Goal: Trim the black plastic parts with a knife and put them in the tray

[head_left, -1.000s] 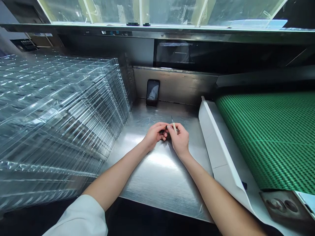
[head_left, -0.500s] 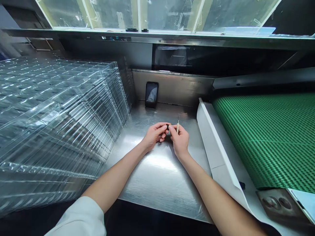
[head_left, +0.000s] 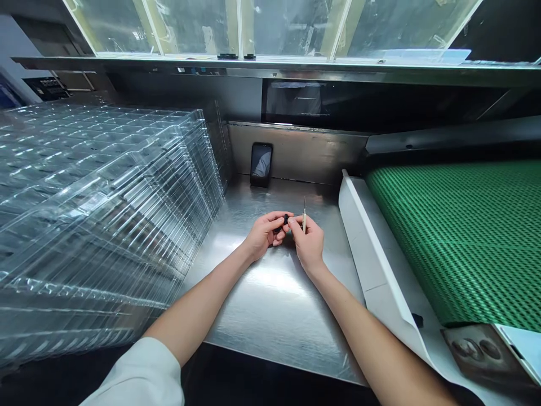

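My left hand [head_left: 265,235] pinches a small black part [head_left: 286,220] between its fingertips, above the steel tabletop [head_left: 270,299]. The part is too small and too covered by my fingers for its shape to show clearly. My right hand [head_left: 308,243] sits just beside it, holding a slim pointed tool with a pale handle [head_left: 304,219] almost upright. The tool's tip points up and away from me, close to the black part but not clearly touching it.
Several clear plastic trays [head_left: 97,208] stand stacked along the left of the steel table. A phone [head_left: 261,164] leans against the steel back wall [head_left: 304,152]. To the right, a white panel [head_left: 372,248] edges a green conveyor belt [head_left: 460,237]. A worn metal plate [head_left: 475,349] lies at the lower right.
The pointed tool has swung from leaning left to nearly upright, and it now stands a little apart from the black part. The black part shows more clearly between my left fingertips.
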A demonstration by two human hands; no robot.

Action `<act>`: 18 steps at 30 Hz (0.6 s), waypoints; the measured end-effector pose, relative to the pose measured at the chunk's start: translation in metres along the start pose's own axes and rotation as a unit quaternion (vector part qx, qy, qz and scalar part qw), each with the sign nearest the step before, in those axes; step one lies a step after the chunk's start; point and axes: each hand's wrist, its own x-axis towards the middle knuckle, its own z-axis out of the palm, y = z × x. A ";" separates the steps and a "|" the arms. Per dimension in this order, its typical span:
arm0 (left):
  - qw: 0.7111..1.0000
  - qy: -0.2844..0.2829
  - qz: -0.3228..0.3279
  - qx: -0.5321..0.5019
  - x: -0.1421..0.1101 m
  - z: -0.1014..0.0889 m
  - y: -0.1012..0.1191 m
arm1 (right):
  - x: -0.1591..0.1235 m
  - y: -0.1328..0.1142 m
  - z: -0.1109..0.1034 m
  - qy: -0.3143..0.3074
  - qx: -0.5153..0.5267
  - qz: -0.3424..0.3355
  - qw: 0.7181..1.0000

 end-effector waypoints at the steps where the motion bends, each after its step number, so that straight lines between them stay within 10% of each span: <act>1: 1.000 0.002 0.000 -0.001 0.000 -0.001 0.000 | 0.000 0.000 0.000 -0.003 -0.010 -0.008 1.000; 18: 0.996 0.031 0.065 -0.048 -0.001 -0.001 0.009 | -0.003 -0.001 -0.005 -0.046 -0.202 -0.112 0.972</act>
